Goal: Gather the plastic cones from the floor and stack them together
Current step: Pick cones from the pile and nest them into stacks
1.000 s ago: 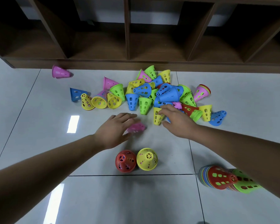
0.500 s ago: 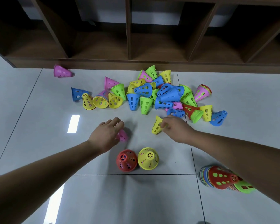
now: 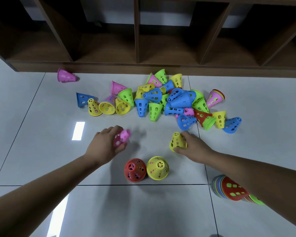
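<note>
Your left hand (image 3: pixel 103 147) grips a pink cone (image 3: pixel 121 138), your right hand (image 3: pixel 195 148) a yellow cone (image 3: pixel 177 141), tip up-frame; below, between them, stand a red cone (image 3: pixel 135 170), nearer your left, and a second yellow cone (image 3: pixel 157 168)

Left hand (image 3: pixel 103 147) and right hand (image 3: pixel 196 149) are seen bare. Both forearms are shown uncovered all the way out to the frame edges.
</note>
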The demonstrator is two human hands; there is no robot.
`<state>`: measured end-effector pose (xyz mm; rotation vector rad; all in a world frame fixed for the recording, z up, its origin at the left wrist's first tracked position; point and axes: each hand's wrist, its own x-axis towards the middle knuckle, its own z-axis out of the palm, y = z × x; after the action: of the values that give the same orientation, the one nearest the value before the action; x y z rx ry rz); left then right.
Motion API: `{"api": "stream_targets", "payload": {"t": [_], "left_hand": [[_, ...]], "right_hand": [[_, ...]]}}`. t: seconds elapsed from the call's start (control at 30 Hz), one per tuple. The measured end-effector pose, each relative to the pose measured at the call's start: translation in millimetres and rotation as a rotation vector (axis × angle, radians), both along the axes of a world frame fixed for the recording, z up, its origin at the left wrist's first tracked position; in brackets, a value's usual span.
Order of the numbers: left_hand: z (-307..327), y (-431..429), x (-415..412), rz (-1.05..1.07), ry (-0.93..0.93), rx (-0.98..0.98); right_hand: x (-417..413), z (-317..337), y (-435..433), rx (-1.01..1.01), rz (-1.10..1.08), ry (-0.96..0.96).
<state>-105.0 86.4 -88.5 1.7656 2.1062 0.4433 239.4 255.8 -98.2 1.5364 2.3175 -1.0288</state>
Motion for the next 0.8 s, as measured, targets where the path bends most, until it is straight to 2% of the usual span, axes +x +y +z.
{"api": "stream_targets", "payload": {"t": [0.1, 0.23, 0.43, 0.53, 0.6, 0.8], "left_hand": [[23.4, -4.9, 12.9, 0.128, -0.241, 0.052], [48.8, -19.3, 30.6, 0.147, -0.393, 0.090], [74.4, -54.9, 62.6, 0.049, -0.454, 0.209], [68.5, -69.9, 69.1, -0.024, -0.407, 0.224], [63.3, -72.4, 70.5, -0.085, -0.342, 0.218], [45.0, -71.7, 67.3, -0.171, -0.258, 0.139]], "right_hand": [[1.1, 1.3, 0.6, 0.124, 0.074, -0.052], [-0.1, 2.1, 1.0, 0.167, 0.081, 0.065], [6.8, 11.4, -3.5, 0.284, 0.156, 0.019], [17.1, 17.9, -10.2, 0.286, 0.129, 0.028], [16.1, 30.4, -17.9, 0.272, 0.055, 0.115], [-4.4, 105.0, -60.9, 0.241, -0.170, 0.566]]}}
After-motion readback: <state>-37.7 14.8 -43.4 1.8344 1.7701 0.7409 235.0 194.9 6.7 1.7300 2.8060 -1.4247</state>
